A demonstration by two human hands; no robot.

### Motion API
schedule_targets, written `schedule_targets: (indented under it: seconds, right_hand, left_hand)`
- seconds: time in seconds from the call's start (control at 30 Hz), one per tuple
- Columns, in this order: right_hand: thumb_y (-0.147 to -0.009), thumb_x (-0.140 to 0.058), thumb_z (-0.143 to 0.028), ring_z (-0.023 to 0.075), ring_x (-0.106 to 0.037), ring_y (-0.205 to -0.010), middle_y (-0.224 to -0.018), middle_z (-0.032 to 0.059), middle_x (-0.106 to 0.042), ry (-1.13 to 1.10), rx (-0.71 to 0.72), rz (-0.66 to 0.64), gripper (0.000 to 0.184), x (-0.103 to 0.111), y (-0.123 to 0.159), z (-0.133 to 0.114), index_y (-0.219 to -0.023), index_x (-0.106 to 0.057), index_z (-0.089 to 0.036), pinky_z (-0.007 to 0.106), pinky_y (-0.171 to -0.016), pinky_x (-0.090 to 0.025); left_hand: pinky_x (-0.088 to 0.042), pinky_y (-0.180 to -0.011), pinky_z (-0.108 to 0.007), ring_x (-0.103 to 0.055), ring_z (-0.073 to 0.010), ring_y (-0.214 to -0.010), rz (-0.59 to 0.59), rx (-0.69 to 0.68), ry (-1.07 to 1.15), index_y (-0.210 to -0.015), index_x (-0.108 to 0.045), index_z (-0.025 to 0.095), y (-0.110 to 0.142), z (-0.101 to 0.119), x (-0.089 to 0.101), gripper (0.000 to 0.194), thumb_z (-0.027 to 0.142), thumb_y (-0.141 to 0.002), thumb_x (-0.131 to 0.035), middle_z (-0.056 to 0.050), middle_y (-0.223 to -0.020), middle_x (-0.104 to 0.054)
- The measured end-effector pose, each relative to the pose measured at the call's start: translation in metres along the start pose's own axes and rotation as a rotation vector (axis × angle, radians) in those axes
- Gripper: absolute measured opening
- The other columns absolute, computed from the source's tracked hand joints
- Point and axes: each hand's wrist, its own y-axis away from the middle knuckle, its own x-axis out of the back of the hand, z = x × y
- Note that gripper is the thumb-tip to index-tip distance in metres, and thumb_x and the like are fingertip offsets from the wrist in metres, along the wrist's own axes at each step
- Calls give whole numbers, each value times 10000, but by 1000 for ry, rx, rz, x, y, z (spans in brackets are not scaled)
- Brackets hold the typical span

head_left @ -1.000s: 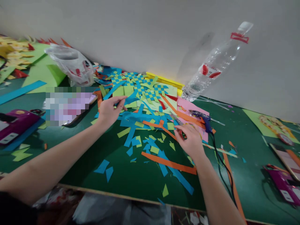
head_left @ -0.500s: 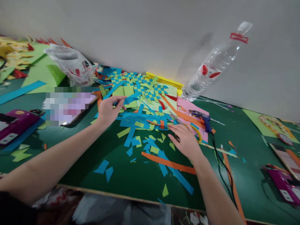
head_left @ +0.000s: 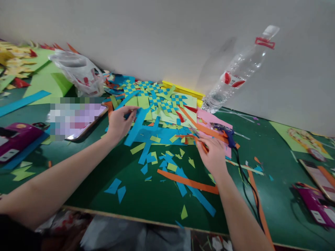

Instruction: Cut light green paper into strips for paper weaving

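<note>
Head view, listed near to far. Green table (head_left: 157, 205): front area bears blue and light-green paper scraps, plus one loose orange band (head_left: 187, 181) lying across blue pieces. Right hand (head_left: 213, 157): thumb and forefinger pinching a short orange strip (head_left: 205, 145). Left hand (head_left: 120, 122): fingertips pinching the upper part of a blue strip (head_left: 136, 130), which slants down toward the near side, between the two hands. Glue gun (head_left: 230, 137), dark blue, corded: just beyond the right hand, on a pink sheet (head_left: 208, 115). Phone (head_left: 101, 111): left of the left hand, partly pixelated. Woven squares (head_left: 167, 104), blue and green checked: piled beyond the hands. Plastic bag (head_left: 78, 71), thin, white, mouth gaping: red shows at its side; print or contents, cannot tell. Bottle (head_left: 235, 75), clear, red-and-white label, capped: by the wall (head_left: 146, 35); contents indistinct.
</note>
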Motion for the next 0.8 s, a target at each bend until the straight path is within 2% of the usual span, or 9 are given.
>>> schedule_targets:
  seconds: [0.17, 0.27, 0.33, 0.4, 0.63, 0.8]
  right_hand:
    - [-910, -537, -289, 246, -640, -993, -1063, 82, -713, -15, 48, -5, 150, 3, -2, -3, -867, -654, -206, 463, -983, -396]
    - [-912, -529, -280, 239, -642, -991, -1063, 71, -713, -32, 61, -15, 140, 3, -2, -5, -868, -647, -220, 470, -997, -389]
    - [-908, -530, -275, 240, -642, -1001, -1068, 68, -711, -41, 61, -31, 134, 4, -2, -5, -871, -647, -222, 476, -1001, -388]
    - [-905, -531, -269, 242, -640, -1010, -1073, 65, -708, -47, 59, -43, 129, 3, -2, -5, -876, -648, -222, 482, -1009, -384]
    - [-900, -530, -267, 241, -643, -1010, -1069, 62, -708, -49, 61, -54, 134, 1, -1, -3, -883, -657, -228, 493, -1018, -376]
    - [-902, -529, -261, 239, -643, -1004, -1067, 57, -709, -42, 62, -56, 129, 1, -1, -3, -875, -650, -227, 486, -1010, -376]
  left_hand:
    - [-475, -713, -274, -632, -171, -715, -68, -66, -137, -974, -728, 205, 4, 2, -3, 247, 259, -816, -546, 15, -699, -700]
    - [-469, -856, -349, -599, -175, -609, -135, -197, -315, -908, -740, 237, 8, -2, -9, 238, 242, -809, -524, 23, -605, -669]
    - [-415, -972, -411, -545, -163, -508, -178, -296, -443, -900, -742, 239, 10, -6, -11, 265, 249, -833, -486, 24, -557, -652]
    - [-378, -1017, -438, -513, -155, -461, -206, -335, -490, -898, -741, 236, 12, -8, -13, 282, 257, -849, -464, 20, -541, -647]
    - [-422, -949, -415, -510, -165, -451, -227, -272, -478, -901, -733, 251, 10, -9, -11, 288, 293, -854, -451, 37, -471, -597]
    - [-431, -950, -417, -519, -158, -447, -244, -243, -443, -915, -724, 252, 10, -9, -11, 297, 303, -854, -438, 39, -504, -630]
